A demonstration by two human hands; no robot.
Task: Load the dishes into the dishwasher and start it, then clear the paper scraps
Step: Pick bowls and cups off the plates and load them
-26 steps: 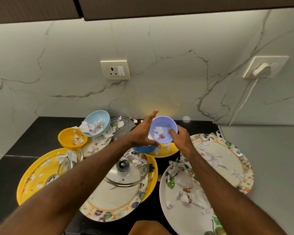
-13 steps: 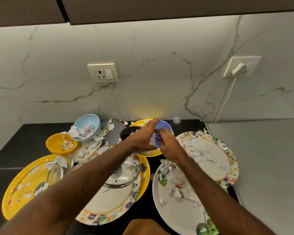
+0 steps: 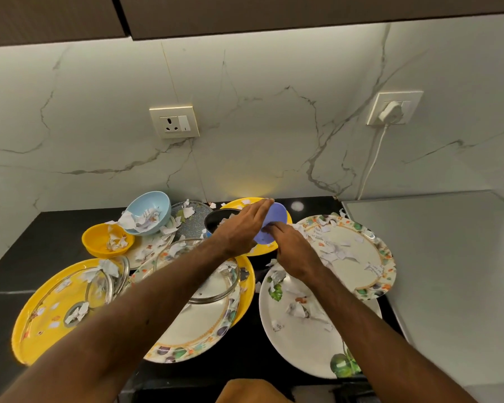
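Hanging near the back edge of the countertop [image 3: 26, 245], the purple bowl [image 3: 275, 221] is tipped on its side over a yellow plate [image 3: 239, 202] — mouth seemingly towards the left palm, base towards the right. The right hand [image 3: 296, 253] clasps the base with curled fingers; the left hand [image 3: 242, 231] lies across the rim, fingers straight. Any further tipping probably turns on the right wrist — the only real grasp.

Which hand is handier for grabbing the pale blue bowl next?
Left, probably. The left hand sits nearer the pale blue bowl, fingers flat on the purple bowl; the right hand grips it, farther away.
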